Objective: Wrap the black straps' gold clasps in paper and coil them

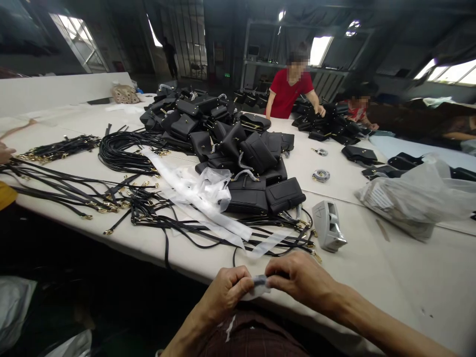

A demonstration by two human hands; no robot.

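Over the table's near edge, my left hand and my right hand meet with fingertips almost touching. Both are closed in a pinch on a short dark piece wrapped in whitish translucent film; its exact kind is hidden by the fingers. Just beyond my hands lie black straps with gold clasps. Strips of white film are draped over them. A pale tape dispenser stands past my right hand.
Black handbags form a large heap mid-table. A clear plastic bag is at right, coiled chains nearer the middle. A coiled strap bundle lies left. A person in red stands across; another person's hand shows far left.
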